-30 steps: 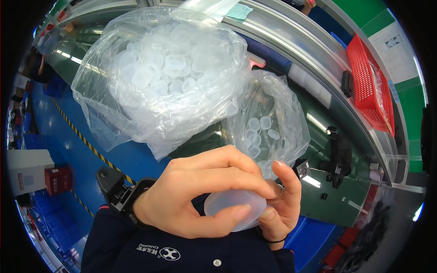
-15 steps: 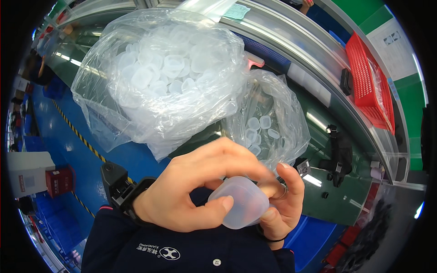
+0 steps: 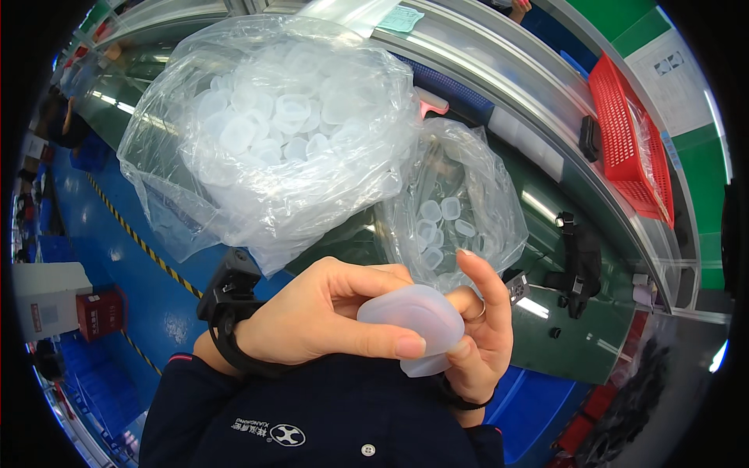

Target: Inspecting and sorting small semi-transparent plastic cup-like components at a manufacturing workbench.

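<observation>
Close in front of my body, both hands hold a translucent, frosted plastic piece (image 3: 409,312) shaped like a small rounded-square cap. My left hand (image 3: 300,316) grips it from the left, thumb pressed along its near face. At its right edge, my right hand (image 3: 484,347) pinches it with the thumb, while one finger points up, away from it. A paler flap or rim shows below the piece; I cannot tell whether it is a second part. Beyond my hands stands a large clear plastic bag (image 3: 304,199) full of similar frosted pieces (image 3: 292,109).
A smaller clear bag (image 3: 503,207) with several little frosted pieces (image 3: 450,207) lies right of the large one on the dark green tabletop (image 3: 538,343). Black strapped gear (image 3: 577,265) sits farther right. A red perforated basket (image 3: 624,148) stands at the far right behind a metal rail.
The piece has been tilted, so its face now looks more upward and a lower flap shows. My left hand has rolled, its thumb now stretched across the piece. My right finger has lifted.
</observation>
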The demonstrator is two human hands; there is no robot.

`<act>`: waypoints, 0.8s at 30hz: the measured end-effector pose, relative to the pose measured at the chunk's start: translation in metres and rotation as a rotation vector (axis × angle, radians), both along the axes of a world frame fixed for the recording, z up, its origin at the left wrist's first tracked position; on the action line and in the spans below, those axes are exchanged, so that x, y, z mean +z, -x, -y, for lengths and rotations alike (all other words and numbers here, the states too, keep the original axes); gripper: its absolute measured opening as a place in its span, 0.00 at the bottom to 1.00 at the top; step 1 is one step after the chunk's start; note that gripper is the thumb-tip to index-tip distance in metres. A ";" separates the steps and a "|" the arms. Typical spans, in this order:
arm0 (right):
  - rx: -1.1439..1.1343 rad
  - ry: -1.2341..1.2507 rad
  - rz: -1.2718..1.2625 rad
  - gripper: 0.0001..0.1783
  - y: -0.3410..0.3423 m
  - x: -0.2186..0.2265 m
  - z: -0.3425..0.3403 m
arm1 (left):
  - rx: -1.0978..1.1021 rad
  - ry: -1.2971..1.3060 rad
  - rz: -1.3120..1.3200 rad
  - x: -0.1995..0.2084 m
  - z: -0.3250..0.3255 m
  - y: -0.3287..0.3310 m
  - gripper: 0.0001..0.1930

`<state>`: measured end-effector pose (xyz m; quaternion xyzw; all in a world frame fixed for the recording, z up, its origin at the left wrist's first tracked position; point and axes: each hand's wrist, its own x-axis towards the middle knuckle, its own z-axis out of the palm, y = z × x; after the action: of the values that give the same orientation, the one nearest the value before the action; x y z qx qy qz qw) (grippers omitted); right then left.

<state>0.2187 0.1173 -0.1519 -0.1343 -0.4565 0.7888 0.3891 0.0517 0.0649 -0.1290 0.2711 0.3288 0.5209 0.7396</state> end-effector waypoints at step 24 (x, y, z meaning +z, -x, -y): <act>-0.018 -0.032 -0.011 0.30 0.001 -0.006 0.002 | -0.003 0.030 -0.012 0.002 -0.003 -0.003 0.10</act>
<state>0.2175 0.1154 -0.1575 -0.1279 -0.4656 0.7786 0.4008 0.0550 0.0678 -0.1267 0.2636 0.3405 0.5135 0.7422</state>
